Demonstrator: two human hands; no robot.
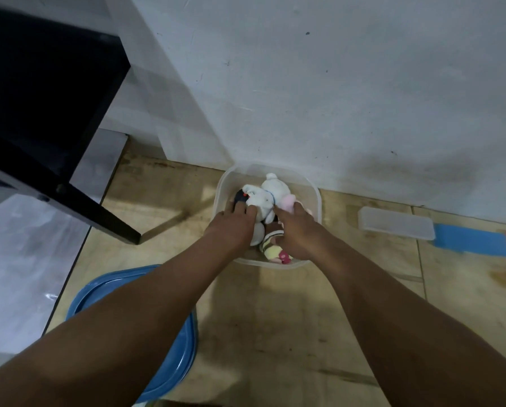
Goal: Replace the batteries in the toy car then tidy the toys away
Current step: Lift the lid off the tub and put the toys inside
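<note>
Wooden floor (pixel 275 318) by wall — both hands' grips, left (pixel 231 227) and right (pixel 297 233), flat-fingered, press soft toys (pixel 263 198) into clear tub (pixel 316 201).

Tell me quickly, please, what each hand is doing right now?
Left hand: open, fingers flat, pressing on the white plush toy in the clear tub.
Right hand: over the toys; its grip cannot be told.

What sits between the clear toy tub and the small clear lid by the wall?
Head view: only bare floor separates tub and lid.
</note>
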